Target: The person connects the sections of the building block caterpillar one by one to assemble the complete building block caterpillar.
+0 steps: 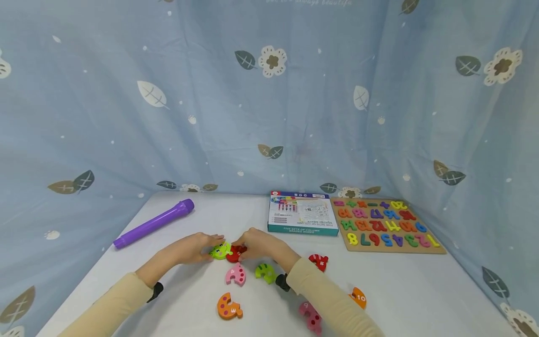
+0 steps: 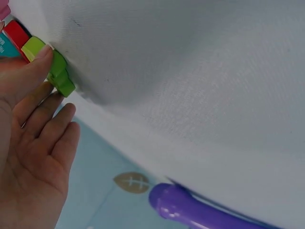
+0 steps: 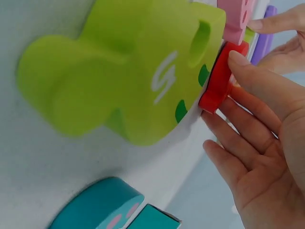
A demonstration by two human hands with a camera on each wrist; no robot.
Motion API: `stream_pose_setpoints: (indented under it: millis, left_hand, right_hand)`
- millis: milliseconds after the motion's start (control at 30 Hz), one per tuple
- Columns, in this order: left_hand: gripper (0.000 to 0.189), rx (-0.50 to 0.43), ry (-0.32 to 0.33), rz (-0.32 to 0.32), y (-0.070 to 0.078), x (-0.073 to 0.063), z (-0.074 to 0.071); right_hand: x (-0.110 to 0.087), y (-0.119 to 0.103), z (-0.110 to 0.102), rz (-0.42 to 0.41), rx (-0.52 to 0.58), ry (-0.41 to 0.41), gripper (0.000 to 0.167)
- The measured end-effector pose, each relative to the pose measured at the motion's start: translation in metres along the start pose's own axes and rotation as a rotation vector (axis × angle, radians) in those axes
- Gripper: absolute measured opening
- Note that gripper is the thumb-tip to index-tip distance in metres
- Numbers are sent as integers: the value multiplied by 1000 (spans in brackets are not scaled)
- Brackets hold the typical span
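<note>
My left hand (image 1: 195, 248) pinches a green puzzle piece with a smiling face (image 1: 220, 251) between thumb and fingers. In the left wrist view that green piece (image 2: 59, 71) lies against the red one. My right hand (image 1: 258, 244) pinches the red puzzle piece (image 1: 236, 253) marked 2; its thumb is on the near edge in the right wrist view, where the red piece (image 3: 221, 78) shows side-on. Just below the two hands lie a pink piece (image 1: 236, 274) marked 4 and a green piece with dark green stripes (image 1: 265, 272).
Around the right forearm lie a red piece (image 1: 318, 262), a pink piece (image 1: 310, 316) and an orange piece (image 1: 358, 297). Another orange piece (image 1: 229, 307) sits nearer. Behind are a purple stick (image 1: 153, 224), a box (image 1: 303, 214) and a number board (image 1: 435, 249).
</note>
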State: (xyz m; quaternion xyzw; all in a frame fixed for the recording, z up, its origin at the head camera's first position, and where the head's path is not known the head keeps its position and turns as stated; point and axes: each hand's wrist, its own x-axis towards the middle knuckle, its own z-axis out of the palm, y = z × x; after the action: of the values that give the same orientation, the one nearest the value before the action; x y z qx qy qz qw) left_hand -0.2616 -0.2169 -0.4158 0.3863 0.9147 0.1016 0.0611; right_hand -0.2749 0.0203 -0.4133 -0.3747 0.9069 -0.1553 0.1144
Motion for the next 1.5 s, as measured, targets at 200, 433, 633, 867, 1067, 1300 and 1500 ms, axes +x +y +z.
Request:
stream_pose_setpoints:
  millis: [200, 433, 633, 867, 1067, 1300, 1500]
  left_hand:
    - [52, 15, 23, 3, 0, 0, 1]
    - [53, 15, 52, -34, 2, -2, 0]
    - [65, -63, 39, -75, 0, 0, 5]
    - [70, -75, 31, -79, -1, 1, 5]
    - [75, -82, 45, -92, 1, 1, 5]
    - [79, -115, 55, -92, 3, -1, 7]
    - [82, -120, 46, -96, 4, 2, 6]
  right_hand:
    - [-3, 3, -1, -1, -11, 5, 45]
    - [-2, 0, 2, -25, -26, 43, 40]
    - [-2, -4, 4, -44, -19, 29, 40]
    - [-5, -6, 2, -54, -55, 1, 40]
    - [-17, -8, -7, -15, -6, 22, 38]
    - [-36, -7, -11, -56, -8, 26, 42]
    - [-55, -11, -11, -76, 4, 25, 43]
